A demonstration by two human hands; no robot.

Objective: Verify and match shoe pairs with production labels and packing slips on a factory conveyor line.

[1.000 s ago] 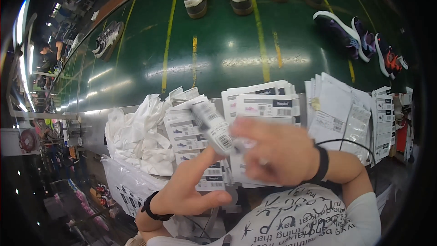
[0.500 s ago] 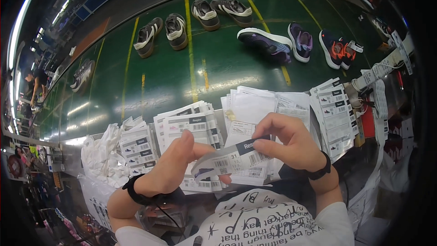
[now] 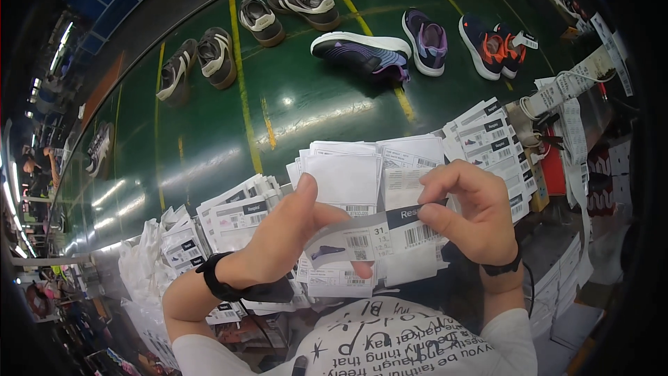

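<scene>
A strip-shaped shoe label [image 3: 383, 238] with barcodes and a small purple shoe picture is stretched between my hands. My right hand [image 3: 473, 216] pinches its dark-banded end between thumb and forefinger. My left hand [image 3: 282, 237] is under the other end, thumb raised away from the fingers; the label lies across those fingers and partly hides them. Beneath the label, printed white sheets [image 3: 341, 175] lie in overlapping piles. Stacks of similar shoe labels sit at both sides, one stack of labels [image 3: 233, 212] by my left hand and another label stack [image 3: 487, 136] beyond my right.
Across the green table [image 3: 209, 139] with yellow lines stand black-and-white sneakers [image 3: 216, 56], a purple-and-black pair of shoes [image 3: 424, 42] and a navy-orange pair [image 3: 490, 49]. Crumpled white material [image 3: 139, 264] lies at left. Long paper strips [image 3: 574, 132] hang at right.
The head view has shifted, so the shoes and table sit farther left and higher. The label is held the same way, slightly flatter, with the sheets more exposed behind it.
</scene>
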